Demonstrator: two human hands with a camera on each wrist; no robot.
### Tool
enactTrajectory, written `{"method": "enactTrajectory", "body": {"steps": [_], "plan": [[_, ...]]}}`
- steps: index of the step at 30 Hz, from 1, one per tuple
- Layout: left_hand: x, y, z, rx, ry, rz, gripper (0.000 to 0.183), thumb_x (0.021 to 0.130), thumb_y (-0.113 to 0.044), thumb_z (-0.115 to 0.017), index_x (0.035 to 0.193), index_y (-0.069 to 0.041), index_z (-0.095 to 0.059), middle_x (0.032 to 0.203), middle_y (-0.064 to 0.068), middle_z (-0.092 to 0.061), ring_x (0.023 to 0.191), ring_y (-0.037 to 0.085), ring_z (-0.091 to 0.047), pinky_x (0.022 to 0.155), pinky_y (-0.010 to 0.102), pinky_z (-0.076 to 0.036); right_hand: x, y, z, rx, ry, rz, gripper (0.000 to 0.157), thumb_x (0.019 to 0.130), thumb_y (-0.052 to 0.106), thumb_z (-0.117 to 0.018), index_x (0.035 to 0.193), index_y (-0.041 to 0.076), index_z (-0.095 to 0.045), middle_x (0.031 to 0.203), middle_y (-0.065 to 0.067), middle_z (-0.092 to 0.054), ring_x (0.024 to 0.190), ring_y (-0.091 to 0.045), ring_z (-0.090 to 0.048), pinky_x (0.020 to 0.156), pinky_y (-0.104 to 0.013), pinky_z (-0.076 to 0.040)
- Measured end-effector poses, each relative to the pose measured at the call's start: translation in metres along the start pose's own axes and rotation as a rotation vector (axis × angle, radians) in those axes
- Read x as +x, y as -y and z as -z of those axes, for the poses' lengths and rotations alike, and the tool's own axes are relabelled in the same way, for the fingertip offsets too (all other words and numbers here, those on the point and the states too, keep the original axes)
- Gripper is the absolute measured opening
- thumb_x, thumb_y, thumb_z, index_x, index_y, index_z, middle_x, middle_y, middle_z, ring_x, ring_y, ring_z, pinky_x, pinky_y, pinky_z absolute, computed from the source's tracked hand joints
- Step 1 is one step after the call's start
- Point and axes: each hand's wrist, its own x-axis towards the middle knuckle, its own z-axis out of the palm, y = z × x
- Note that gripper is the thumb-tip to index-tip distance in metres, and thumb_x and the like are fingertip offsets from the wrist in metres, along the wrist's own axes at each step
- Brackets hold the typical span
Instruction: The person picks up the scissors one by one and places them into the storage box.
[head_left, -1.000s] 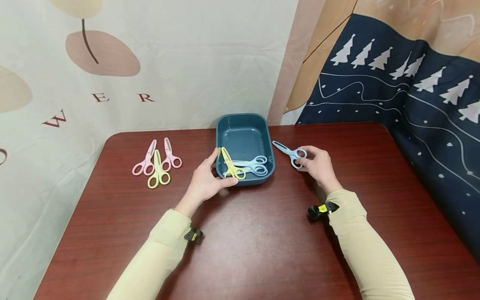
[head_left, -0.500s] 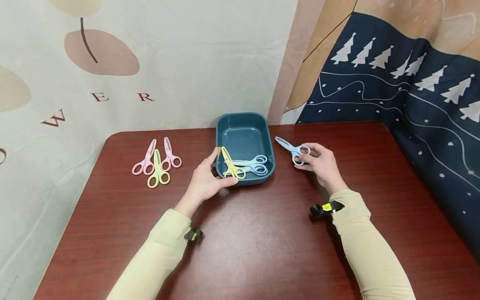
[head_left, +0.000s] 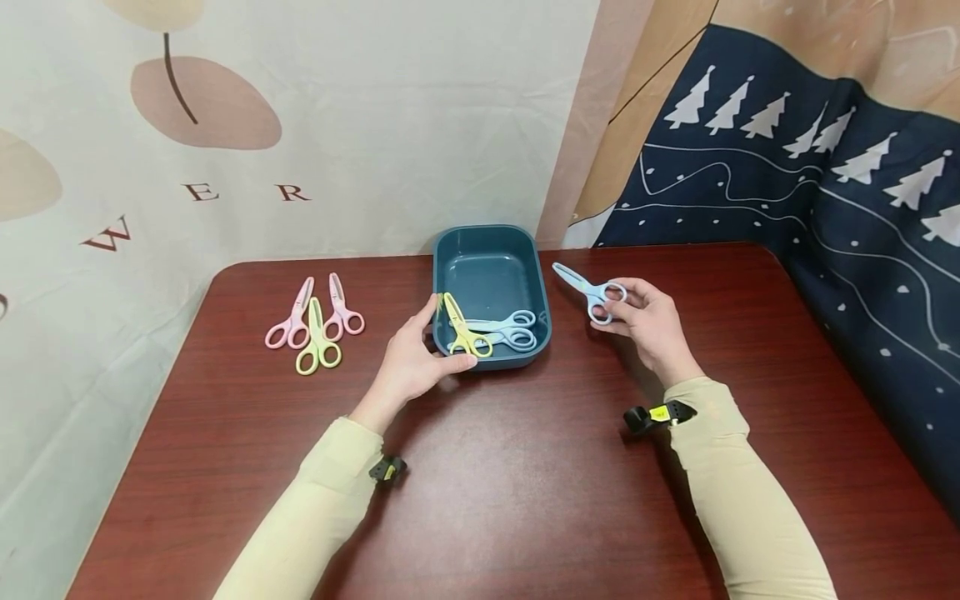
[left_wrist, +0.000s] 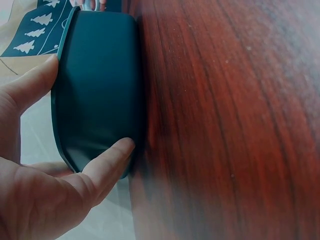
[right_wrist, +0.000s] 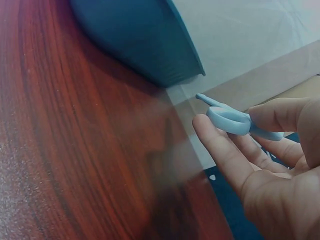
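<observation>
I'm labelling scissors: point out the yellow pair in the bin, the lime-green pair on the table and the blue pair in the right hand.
Yellow scissors (head_left: 462, 333): head view, just above the finger loops.
Lime-green scissors (head_left: 317, 335): head view, just above the finger loops.
Held blue scissors (head_left: 592, 292): head view, between blades and finger loops.

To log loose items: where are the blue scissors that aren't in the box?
In the head view, the blue scissors are just right of the teal box, held in the right hand.
</observation>
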Motion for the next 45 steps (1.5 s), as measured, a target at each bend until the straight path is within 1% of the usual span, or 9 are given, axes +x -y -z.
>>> {"method": "enactTrajectory", "body": {"steps": [4,13,21,26,28,33,39,45], "plan": [[0.0,-0.001,0.0,-0.003,-0.002,-0.002,0.115,0.077,-0.028,-0.093,0.166,-0.013,-0.022,0.143,0.019,-0.054,0.124,0.028,-0.06,0.101,0.043,-0.054,-0.001,0.004,-0.001,0.022,0.01,0.015,0.03,0.099,-0.008,-0.06,0.127,-0.002,-0.056,0.101,-0.006,-0.066,0.081,-0.012,-0.075,0.074,-0.033,-0.063],[0.001,0.0,0.0,-0.003,-0.004,-0.002,0.114,0.077,-0.027,-0.092,0.166,-0.012,-0.022,0.144,0.019,-0.054,0.125,0.029,-0.06,0.102,0.044,-0.054,-0.003,0.013,-0.006,0.036,0.035,0.035,0.03,0.098,-0.009,-0.059,0.128,-0.005,-0.053,0.101,-0.005,-0.067,0.081,-0.014,-0.075,0.075,-0.034,-0.063],[0.002,0.002,-0.001,-0.003,-0.012,-0.015,0.115,0.076,-0.026,-0.093,0.166,-0.011,-0.023,0.145,0.02,-0.054,0.125,0.029,-0.061,0.103,0.044,-0.053,-0.004,0.021,-0.011,0.005,0.047,0.028,0.027,0.099,-0.009,-0.058,0.124,0.0,-0.055,0.105,-0.007,-0.064,0.082,-0.013,-0.074,0.076,-0.032,-0.063],[0.002,0.001,-0.001,0.013,-0.016,-0.021,0.114,0.077,-0.028,-0.093,0.165,-0.011,-0.023,0.145,0.02,-0.055,0.124,0.03,-0.062,0.104,0.045,-0.052,-0.004,0.024,-0.015,-0.024,0.056,0.032,0.031,0.1,-0.007,-0.059,0.13,-0.003,-0.052,0.105,-0.007,-0.064,0.083,-0.013,-0.074,0.077,-0.032,-0.062],[0.002,0.001,0.0,0.018,-0.016,-0.019,0.114,0.077,-0.029,-0.092,0.165,-0.011,-0.023,0.144,0.021,-0.055,0.124,0.03,-0.061,0.104,0.045,-0.051,-0.004,0.026,-0.016,-0.027,0.063,0.037,0.031,0.1,-0.006,-0.06,0.13,-0.002,-0.053,0.104,-0.007,-0.064,0.083,-0.013,-0.075,0.077,-0.032,-0.062],[0.002,0.0,0.0,0.014,-0.01,-0.002,0.115,0.077,-0.029,-0.093,0.166,-0.013,-0.022,0.144,0.02,-0.055,0.125,0.029,-0.06,0.105,0.045,-0.051,-0.004,0.029,-0.022,-0.023,0.08,0.041,0.026,0.1,-0.006,-0.059,0.124,0.005,-0.058,0.103,-0.007,-0.065,0.082,-0.013,-0.075,0.078,-0.032,-0.062],[0.001,0.0,0.0,-0.001,-0.008,0.004,0.115,0.076,-0.028,-0.093,0.166,-0.013,-0.023,0.144,0.019,-0.056,0.124,0.029,-0.06,0.104,0.044,-0.051,-0.002,0.033,-0.031,-0.042,0.088,0.036,0.03,0.1,-0.006,-0.059,0.13,-0.001,-0.054,0.103,-0.007,-0.065,0.083,-0.014,-0.074,0.077,-0.032,-0.062],[0.001,-0.001,0.0,0.01,-0.008,0.005,0.115,0.076,-0.029,-0.093,0.166,-0.013,-0.022,0.145,0.019,-0.054,0.125,0.029,-0.06,0.105,0.045,-0.051,0.0,0.035,-0.04,-0.051,0.1,0.032,0.035,0.101,-0.006,-0.057,0.135,-0.008,-0.049,0.103,-0.008,-0.063,0.081,-0.014,-0.074,0.077,-0.032,-0.062]]}}
